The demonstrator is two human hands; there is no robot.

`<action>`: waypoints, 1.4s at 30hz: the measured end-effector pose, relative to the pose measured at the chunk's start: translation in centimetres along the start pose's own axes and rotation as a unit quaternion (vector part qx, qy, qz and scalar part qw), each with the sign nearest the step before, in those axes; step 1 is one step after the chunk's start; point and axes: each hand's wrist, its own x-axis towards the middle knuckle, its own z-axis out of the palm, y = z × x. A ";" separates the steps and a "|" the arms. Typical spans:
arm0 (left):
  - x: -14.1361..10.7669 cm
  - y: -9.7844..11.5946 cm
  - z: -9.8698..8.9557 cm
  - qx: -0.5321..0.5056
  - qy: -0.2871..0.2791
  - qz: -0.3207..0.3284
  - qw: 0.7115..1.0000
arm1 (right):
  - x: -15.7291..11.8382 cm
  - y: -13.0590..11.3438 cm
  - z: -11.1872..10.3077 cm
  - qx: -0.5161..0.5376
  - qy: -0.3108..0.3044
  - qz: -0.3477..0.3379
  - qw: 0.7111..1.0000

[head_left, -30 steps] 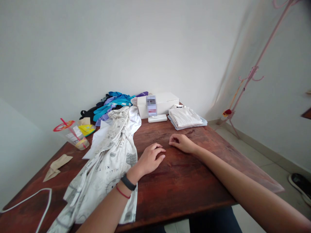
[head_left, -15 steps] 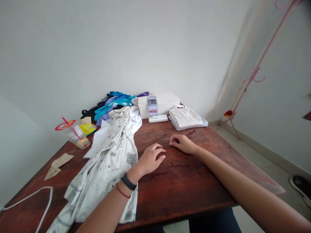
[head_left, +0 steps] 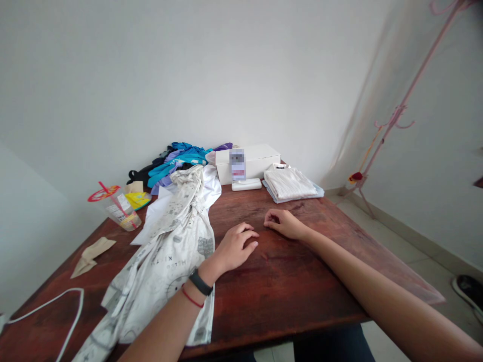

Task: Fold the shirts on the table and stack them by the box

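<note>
My left hand (head_left: 237, 247) rests on the table with its fingers spread and a little bent, holding nothing. A dark band and a red string circle that wrist. Beneath the left forearm lies a long white garment with grey prints (head_left: 181, 251), its lettering facing up; the hand itself lies just to the right of it. My right hand (head_left: 285, 223) rests on bare wood close by, its fingers loosely curled above the thumb with a hollow between them and no object visible in it. Nearest beyond it are folded garments (head_left: 290, 183), a white one on top of a pale blue one.
A white box (head_left: 256, 161) stands against the wall behind a small white case (head_left: 246, 185). Heaped clothes (head_left: 181, 161) lie at the back left. A plastic cup with a straw (head_left: 123, 211), brown paper (head_left: 92, 256) and a white cable (head_left: 80, 306) are on the left. A pink coat stand (head_left: 396, 115) leans right.
The whole view has shifted very slightly. Both hands and the clothes stay where they were on the table.
</note>
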 end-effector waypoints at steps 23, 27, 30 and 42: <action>0.0 0.0 0.1 0.001 0.003 0.003 1.000 | 0.3 1.1 0.5 0.007 0.046 0.015 0.999; 0.0 -0.1 0.2 0.003 0.006 0.003 1.000 | 0.3 1.0 0.5 -0.003 0.044 0.011 0.999; -0.1 -0.1 0.1 0.002 0.006 0.004 1.000 | 0.3 0.9 0.4 -0.004 0.043 0.011 0.999; 0.0 -0.1 0.1 0.006 0.003 0.004 1.000 | 0.2 0.7 0.3 -0.004 0.036 0.010 0.999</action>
